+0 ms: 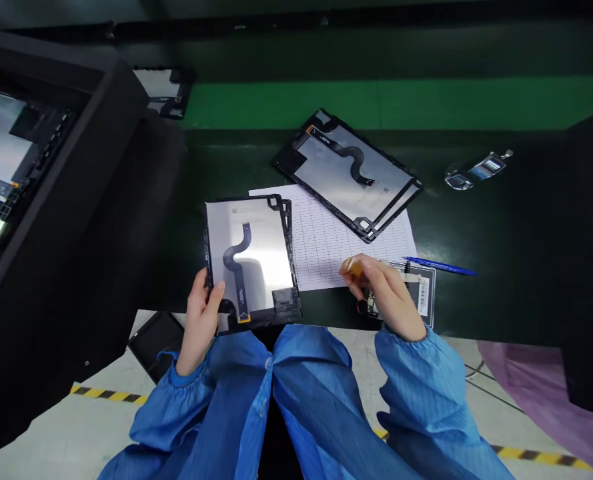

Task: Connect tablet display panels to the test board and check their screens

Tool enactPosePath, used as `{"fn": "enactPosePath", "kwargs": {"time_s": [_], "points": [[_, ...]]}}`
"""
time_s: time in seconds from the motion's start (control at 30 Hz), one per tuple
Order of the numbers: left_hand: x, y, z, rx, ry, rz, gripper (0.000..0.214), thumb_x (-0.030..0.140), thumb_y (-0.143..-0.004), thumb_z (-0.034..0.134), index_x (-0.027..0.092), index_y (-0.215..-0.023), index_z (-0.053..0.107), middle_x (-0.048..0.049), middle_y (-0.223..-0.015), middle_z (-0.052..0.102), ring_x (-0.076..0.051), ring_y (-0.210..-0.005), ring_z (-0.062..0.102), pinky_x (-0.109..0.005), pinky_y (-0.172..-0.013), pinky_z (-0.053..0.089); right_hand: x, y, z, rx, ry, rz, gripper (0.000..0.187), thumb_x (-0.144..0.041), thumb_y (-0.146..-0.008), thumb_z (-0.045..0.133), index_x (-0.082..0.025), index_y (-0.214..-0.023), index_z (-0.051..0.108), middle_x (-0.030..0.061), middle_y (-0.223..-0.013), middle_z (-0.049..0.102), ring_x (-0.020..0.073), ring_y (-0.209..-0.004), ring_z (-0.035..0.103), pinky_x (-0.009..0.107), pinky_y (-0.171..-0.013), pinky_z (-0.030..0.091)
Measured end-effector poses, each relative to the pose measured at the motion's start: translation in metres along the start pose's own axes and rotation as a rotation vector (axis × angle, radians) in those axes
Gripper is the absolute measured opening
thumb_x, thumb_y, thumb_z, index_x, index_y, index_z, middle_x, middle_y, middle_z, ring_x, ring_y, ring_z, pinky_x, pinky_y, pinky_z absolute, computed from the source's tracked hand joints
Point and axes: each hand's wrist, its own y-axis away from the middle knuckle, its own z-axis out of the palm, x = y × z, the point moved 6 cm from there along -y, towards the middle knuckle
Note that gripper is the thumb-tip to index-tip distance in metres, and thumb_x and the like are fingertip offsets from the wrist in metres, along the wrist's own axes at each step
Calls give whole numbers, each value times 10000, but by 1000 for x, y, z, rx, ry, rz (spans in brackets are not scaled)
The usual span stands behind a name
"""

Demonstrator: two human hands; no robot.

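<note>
My left hand (202,319) grips the lower left edge of a tablet panel (256,250), silver-backed with a black wavy flex cable, held tilted over the table's near edge. My right hand (383,293) is closed in a pinch on a small amber piece of tape (352,267), just right of the panel. Under that hand lies a small dark board with a barcode label (423,295). Blue sleeves cover both arms.
A second panel stack (349,175) lies at the back on a printed sheet (326,243). A blue pen (439,266) and a metal tool (476,171) lie to the right. A black rack with screens (36,167) stands at left. A green belt (401,103) runs behind.
</note>
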Motion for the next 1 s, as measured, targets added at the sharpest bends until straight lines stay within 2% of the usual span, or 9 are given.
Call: {"fn": "enactPosePath", "kwargs": {"time_s": [0.07, 0.13, 0.23, 0.33, 0.47, 0.57, 0.77, 0.83, 1.0], "points": [[3, -1, 3, -54, -99, 33, 576, 461, -910, 575, 210, -1413, 449, -93, -1175, 686, -244, -1034, 672, -364, -897, 542, -2, 0, 5, -32, -99, 4, 294, -434, -972, 459, -187, -911, 606, 17, -707, 602, 131, -563, 529, 285, -565, 432], [10, -1, 0, -46, -284, 78, 528, 455, -915, 563, 205, -1376, 498, -81, -1078, 697, -234, -904, 684, -360, -801, 550, -5, 1, 12, -70, -119, -7, 230, -386, -954, 499, -186, -952, 613, 24, -728, 624, 145, -618, 566, 292, -607, 463], [35, 2, -15, 146, -606, 250, 325, 388, -937, 528, 205, -1178, 647, -69, -1052, 649, -196, -784, 635, -329, -686, 517, -12, 5, 22, -102, -67, -37, 193, -361, -937, 545, -188, -947, 629, 15, -745, 605, 133, -644, 553, 278, -623, 458], [61, 0, -15, 294, -765, 450, 230, 310, -948, 507, 211, -1049, 688, -65, -1016, 600, -206, -827, 583, -342, -726, 489, -17, 7, 27, -113, -18, -58, 184, -367, -934, 570, -195, -911, 629, 3, -753, 574, 117, -630, 519, 264, -592, 422], [72, -23, 19, 141, -874, 613, 209, 298, -911, 581, 184, -1068, 657, -98, -1040, 558, -282, -1012, 520, -413, -884, 456, -21, 7, 30, -112, 17, -77, 200, -368, -938, 565, -190, -874, 628, -3, -715, 557, 112, -599, 496, 265, -567, 387], [76, -40, 47, 13, -884, 665, 294, 304, -887, 621, 143, -1132, 594, -124, -1088, 529, -294, -1044, 490, -431, -920, 448, -20, 6, 30, -104, 12, -65, 213, -387, -940, 557, -188, -890, 619, -25, -616, 515, 114, -551, 482, 266, -544, 369], [87, -46, 70, -103, -998, 717, 181, 272, -802, 691, 190, -803, 529, -98, -977, 538, -291, -969, 515, -434, -862, 466, -25, 8, 38, -133, -19, -50, 183, -366, -934, 565, -191, -905, 610, -42, -573, 504, 104, -515, 488, 254, -529, 360], [87, -46, 70, -86, -1037, 710, 144, 238, -801, 659, 193, -815, 523, -99, -966, 549, -291, -948, 531, -434, -839, 468, -26, 8, 39, -130, -17, -43, 175, -359, -931, 568, -191, -905, 613, -44, -559, 505, 106, -512, 492, 253, -531, 365], [86, -53, 62, 118, -997, 662, 244, 207, -741, 605, 176, -967, 520, -105, -953, 555, -308, -945, 571, -429, -807, 486, -20, 9, 39, -130, -34, -21, 204, -391, -927, 577, -191, -922, 619, -40, -536, 520, 109, -498, 484, 247, -510, 378]]}}
